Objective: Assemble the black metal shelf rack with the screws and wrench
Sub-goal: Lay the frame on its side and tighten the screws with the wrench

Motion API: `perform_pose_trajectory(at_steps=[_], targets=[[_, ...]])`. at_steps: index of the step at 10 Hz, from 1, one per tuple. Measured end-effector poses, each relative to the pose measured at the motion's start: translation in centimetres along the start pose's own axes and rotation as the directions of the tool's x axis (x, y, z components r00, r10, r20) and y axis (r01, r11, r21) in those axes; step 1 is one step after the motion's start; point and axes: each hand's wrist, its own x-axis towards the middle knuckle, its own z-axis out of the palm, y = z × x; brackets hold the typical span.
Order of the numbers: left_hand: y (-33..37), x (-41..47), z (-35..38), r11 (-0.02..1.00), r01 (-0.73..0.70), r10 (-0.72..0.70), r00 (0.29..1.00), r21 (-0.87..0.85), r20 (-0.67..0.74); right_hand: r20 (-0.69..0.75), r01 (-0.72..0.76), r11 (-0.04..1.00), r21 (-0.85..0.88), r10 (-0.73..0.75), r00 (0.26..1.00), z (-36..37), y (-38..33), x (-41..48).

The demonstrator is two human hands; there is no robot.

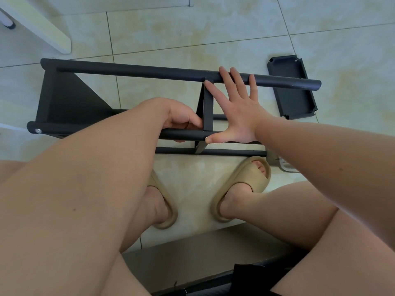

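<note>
The black metal shelf rack (132, 72) lies on its side on the tiled floor in front of my feet, its poles running left to right. One shelf panel (64, 97) is fixed at the left end, with a screw head (38, 130) showing in the near pole. A middle shelf panel (207, 110) stands edge-on between the poles. My left hand (181, 120) curls round the near pole just left of that panel. My right hand (237, 105) is spread flat against the panel's right side, fingertips on the far pole and thumb on the near pole. No wrench is in view.
A loose black shelf tray (291, 88) lies on the floor past the rack's right end. White furniture legs (42, 26) stand at the upper left. My feet in tan slippers (243, 186) rest just in front of the rack. A pale object (288, 167) sits by my right foot.
</note>
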Motion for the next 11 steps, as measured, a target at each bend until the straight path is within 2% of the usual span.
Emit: perform_pose_trajectory(at_steps=[7, 9, 11], targets=[[-0.05, -0.43, -0.31, 0.999, -0.046, 0.048, 0.997, -0.027, 0.064, 0.013, -0.002, 1.0, 0.004, 0.002, 1.0, -0.21, -0.07, -0.05], [0.11, -0.07, -0.05, 0.999, 0.027, -0.027, 1.0, -0.036, 0.007, 0.013, 0.001, 1.0, 0.005, -0.001, 1.0, -0.16, -0.04, -0.03], [0.14, -0.1, 0.08, 1.0, 0.014, -0.014, 1.0, 0.015, -0.014, 0.009, 0.001, 1.0, 0.006, -0.001, 1.0, -0.13, -0.01, -0.01]])
